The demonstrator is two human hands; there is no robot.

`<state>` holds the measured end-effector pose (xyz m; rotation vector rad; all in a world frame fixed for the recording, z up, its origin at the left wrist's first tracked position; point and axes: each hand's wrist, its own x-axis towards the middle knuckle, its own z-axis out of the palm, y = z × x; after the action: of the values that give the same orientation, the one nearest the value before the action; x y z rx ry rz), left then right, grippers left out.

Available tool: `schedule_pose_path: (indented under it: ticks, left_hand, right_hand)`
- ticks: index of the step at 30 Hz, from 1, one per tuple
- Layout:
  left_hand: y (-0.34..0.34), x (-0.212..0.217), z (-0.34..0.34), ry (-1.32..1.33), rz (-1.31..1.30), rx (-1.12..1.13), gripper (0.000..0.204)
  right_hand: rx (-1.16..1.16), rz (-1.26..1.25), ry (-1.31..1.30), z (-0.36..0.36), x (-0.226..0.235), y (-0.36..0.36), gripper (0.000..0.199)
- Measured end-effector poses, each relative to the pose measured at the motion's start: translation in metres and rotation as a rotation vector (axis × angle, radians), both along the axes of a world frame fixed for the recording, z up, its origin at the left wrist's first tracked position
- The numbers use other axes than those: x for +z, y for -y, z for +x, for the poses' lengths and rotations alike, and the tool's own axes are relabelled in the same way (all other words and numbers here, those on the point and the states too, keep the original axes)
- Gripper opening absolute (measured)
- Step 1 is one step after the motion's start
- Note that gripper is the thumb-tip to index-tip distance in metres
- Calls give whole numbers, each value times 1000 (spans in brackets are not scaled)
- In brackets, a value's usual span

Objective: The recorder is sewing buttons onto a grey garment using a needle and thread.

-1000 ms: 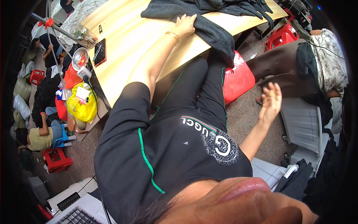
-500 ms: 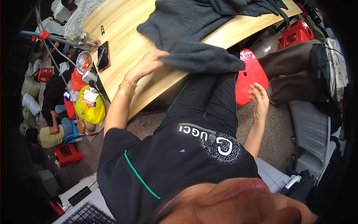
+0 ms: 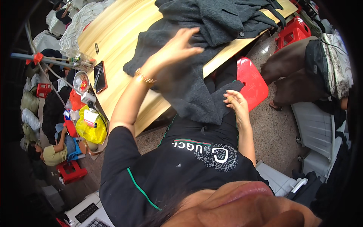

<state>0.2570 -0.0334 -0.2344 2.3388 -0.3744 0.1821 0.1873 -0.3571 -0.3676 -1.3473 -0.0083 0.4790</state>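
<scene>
Your left hand (image 3: 180,44), fingers spread and grasping nothing, lies over the dark grey coat (image 3: 189,77), which drapes from the table (image 3: 117,41) onto your lap; rightward, your half-curled right hand (image 3: 238,104) meets its hanging edge, grip indeterminable.

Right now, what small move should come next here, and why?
Probably close the right hand on the drooping part of the dark grey garment: that hand's bent fingers are right by the cloth's edge, this part hangs off the table, and the left hand is spread, gripping nothing.
</scene>
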Motion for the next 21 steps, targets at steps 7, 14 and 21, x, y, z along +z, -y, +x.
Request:
schedule_pose_path:
  ticks: [7, 14, 21]
  left_hand:
    - [48, -46, 130, -205, -220, 257, 65]
    - [-112, 61, 120, -76, -1525, 125, 31]
    - [-97, 232, -17, 340, -1667, -203, 28]
  right_hand:
    - [88, -70, -59, -15, 3, 12, 28]
    - [-1, -4, -33, -15, 5, 11, 24]
    - [-7, 47, 200, -1, 35, -20, 42]
